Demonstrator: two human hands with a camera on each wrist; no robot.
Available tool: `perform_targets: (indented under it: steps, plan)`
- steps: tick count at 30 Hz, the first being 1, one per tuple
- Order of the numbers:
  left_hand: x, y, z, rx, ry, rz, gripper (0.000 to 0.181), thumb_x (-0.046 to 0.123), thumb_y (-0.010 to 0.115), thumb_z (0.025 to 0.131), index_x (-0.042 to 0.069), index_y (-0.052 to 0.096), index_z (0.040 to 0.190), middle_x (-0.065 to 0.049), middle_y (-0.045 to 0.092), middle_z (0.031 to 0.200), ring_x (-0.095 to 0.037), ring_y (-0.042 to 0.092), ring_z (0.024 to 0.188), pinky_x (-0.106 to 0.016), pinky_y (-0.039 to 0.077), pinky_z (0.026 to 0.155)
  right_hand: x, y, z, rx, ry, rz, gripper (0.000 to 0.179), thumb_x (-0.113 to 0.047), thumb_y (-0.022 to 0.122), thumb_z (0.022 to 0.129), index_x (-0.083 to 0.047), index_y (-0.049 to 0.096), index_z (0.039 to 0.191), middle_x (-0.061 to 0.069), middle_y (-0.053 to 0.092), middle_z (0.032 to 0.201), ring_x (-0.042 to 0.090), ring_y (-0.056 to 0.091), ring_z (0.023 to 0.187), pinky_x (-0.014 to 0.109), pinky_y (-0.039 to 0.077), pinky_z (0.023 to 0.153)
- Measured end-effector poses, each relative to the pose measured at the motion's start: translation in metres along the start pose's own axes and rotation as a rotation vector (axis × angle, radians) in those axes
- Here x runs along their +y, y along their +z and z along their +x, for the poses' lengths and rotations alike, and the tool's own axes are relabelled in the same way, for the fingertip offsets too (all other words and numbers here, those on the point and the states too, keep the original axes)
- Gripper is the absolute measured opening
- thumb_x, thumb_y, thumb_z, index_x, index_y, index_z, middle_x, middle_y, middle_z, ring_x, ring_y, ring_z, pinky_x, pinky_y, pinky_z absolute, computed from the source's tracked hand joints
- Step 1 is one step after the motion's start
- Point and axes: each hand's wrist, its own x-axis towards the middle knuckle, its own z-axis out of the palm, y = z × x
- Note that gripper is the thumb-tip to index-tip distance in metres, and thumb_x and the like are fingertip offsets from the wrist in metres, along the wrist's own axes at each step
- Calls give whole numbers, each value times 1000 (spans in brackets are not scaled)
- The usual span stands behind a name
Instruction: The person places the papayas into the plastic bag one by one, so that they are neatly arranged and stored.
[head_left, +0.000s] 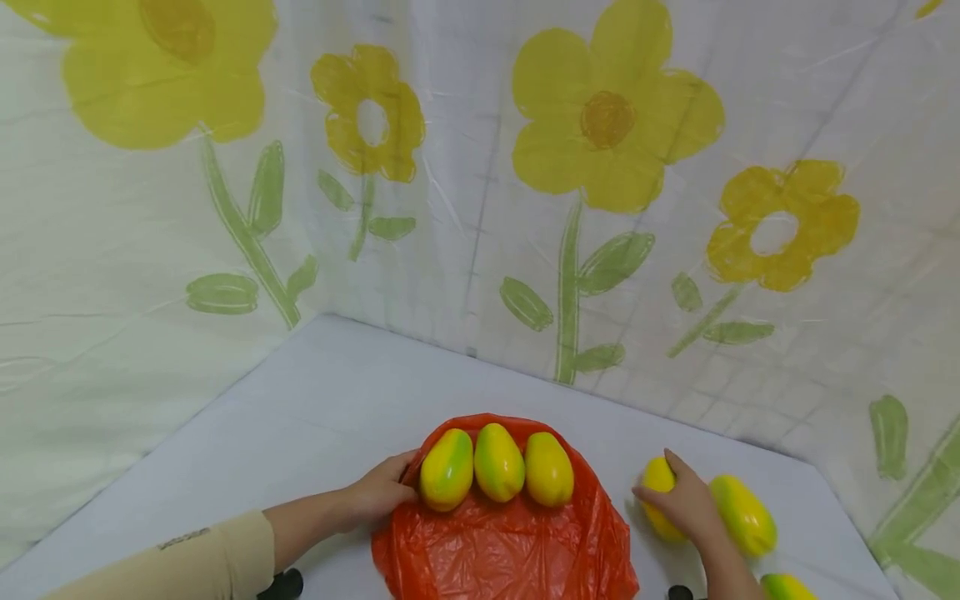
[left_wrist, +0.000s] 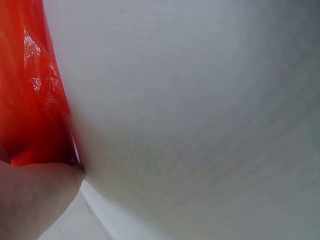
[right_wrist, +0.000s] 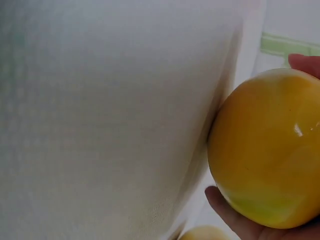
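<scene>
A red plastic bag (head_left: 502, 550) lies spread on the white table, with three glossy yellow-green mangoes (head_left: 498, 462) in a row at its far end. My left hand (head_left: 378, 492) grips the bag's left edge beside the leftmost mango. In the left wrist view the thumb (left_wrist: 40, 195) presses against the red plastic; the other fingers are mostly hidden. To the right of the bag, my right hand (head_left: 690, 504) holds another mango (head_left: 657, 500). The right wrist view shows this mango (right_wrist: 270, 150) between thumb and fingers, close to the table surface.
Right of my right hand lies another mango (head_left: 742, 515), and one more (head_left: 786, 587) is partly cut off at the bottom edge. The white table (head_left: 337, 392) meets a flower-printed curtain (head_left: 450, 250) behind. Small black objects (head_left: 283, 583) show near both forearms.
</scene>
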Motion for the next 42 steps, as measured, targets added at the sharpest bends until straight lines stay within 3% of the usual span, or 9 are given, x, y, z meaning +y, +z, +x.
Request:
perform_targets:
  steps: [5, 18, 36, 42]
  plan:
    - [2, 0, -1, 6, -1, 7, 57, -2, 52, 84, 2, 37, 138, -15, 47, 136, -26, 48, 117, -49, 46, 96, -1, 0, -1, 17, -41, -16, 96, -45, 66, 77, 4, 17, 145, 36, 29, 140, 44, 44, 113, 61, 38, 97]
    - [0, 0, -1, 0, 5, 9, 57, -1, 52, 84, 2, 36, 139, -16, 47, 136, -27, 48, 118, -48, 47, 95, 2, -1, -1, 6, -17, 18, 91, -39, 66, 77, 3, 20, 142, 35, 38, 132, 37, 49, 100, 52, 47, 84]
    - [1, 2, -1, 15, -9, 24, 57, -1, 53, 84, 1, 37, 138, -16, 47, 135, -28, 48, 119, -49, 46, 96, 3, -5, -3, -20, 62, 100, 87, -42, 59, 81, 3, 16, 142, 34, 33, 133, 38, 45, 102, 48, 48, 81]
    - [2, 1, 0, 7, 4, 21, 57, -2, 52, 83, 1, 37, 138, -16, 47, 135, -28, 48, 118, -50, 45, 97, 1, -10, -5, -38, 76, 154, 87, -42, 56, 84, 4, 12, 143, 33, 28, 137, 41, 42, 107, 55, 44, 89]
